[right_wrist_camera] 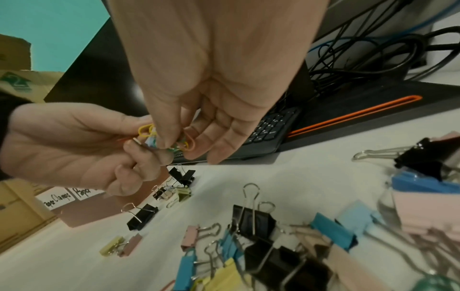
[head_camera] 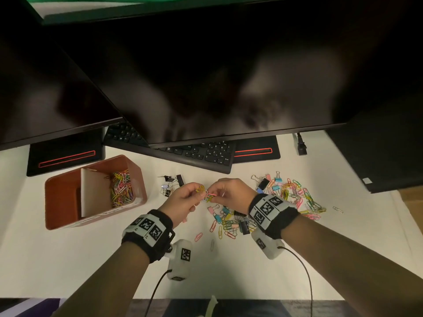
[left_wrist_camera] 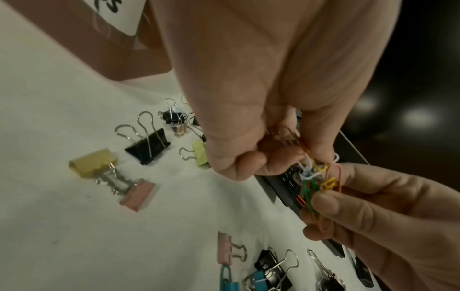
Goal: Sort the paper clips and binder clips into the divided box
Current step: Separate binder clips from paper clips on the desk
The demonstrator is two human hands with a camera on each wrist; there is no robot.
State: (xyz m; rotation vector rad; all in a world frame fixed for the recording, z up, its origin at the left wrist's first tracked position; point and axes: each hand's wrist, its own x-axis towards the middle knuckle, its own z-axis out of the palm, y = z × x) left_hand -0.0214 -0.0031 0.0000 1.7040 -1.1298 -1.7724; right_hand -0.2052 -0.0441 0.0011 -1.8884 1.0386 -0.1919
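Observation:
Over the white table both hands meet on a tangle of coloured paper clips (head_camera: 206,193). My left hand (head_camera: 197,192) pinches its left end; my right hand (head_camera: 215,194) pinches the right end. In the left wrist view the tangle of paper clips (left_wrist_camera: 316,181) hangs between the left hand (left_wrist_camera: 281,155) and the right hand (left_wrist_camera: 331,195). The brown divided box (head_camera: 52,202) stands to the left, with paper clips (head_camera: 121,188) in its right compartment. Mixed binder clips and paper clips (head_camera: 231,221) lie under my right wrist, with a larger mixed heap (head_camera: 295,194) at the right.
A few binder clips (head_camera: 171,184) lie between the box and my hands. A black keyboard (head_camera: 196,153) and two monitors (head_camera: 206,76) stand behind. A black plug (head_camera: 301,146) and a dark case (head_camera: 389,156) are at the right. One loose paper clip (head_camera: 338,209) lies apart.

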